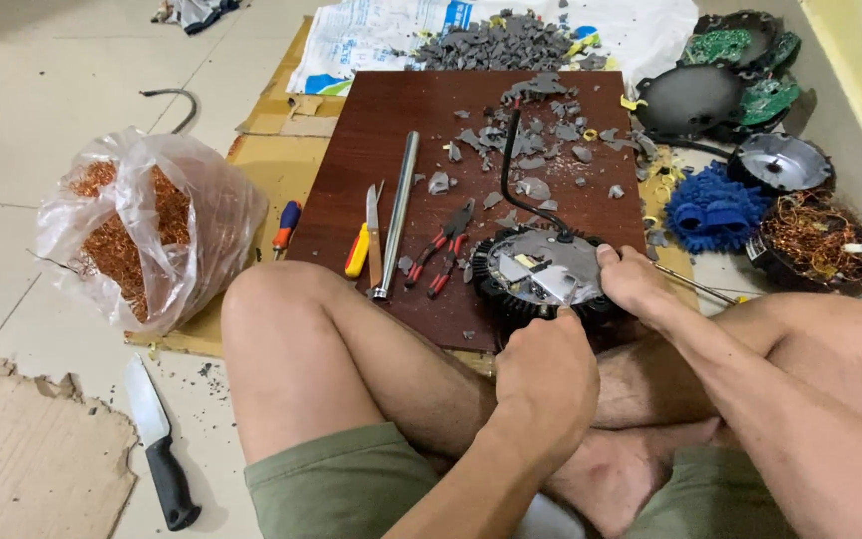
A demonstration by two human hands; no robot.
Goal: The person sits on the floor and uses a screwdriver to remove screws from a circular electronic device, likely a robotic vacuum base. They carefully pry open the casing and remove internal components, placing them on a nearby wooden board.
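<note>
On the near edge of the board point(381, 120), the left hand point(543, 384), fisted, and right hand point(634, 282) are gripping a round motor point(541, 269). Its casing is staying largely whole, while grey fragments point(526, 140) and bagged copper wire point(122, 235) are showing other units already stripped.

— How many knives do you count?
— Two: a black-handled knife point(157, 439) on the floor and a yellow-handled knife point(364, 243) on the brown board point(371, 130).
— Other tools?
— One pair of red pliers point(443, 248), one screwdriver point(286, 227), one metal rod point(397, 212).
— Bags?
— One clear bag of copper wire point(142, 225).
— Hands?
— Two, a left hand point(543, 384) and a right hand point(636, 282).
</note>
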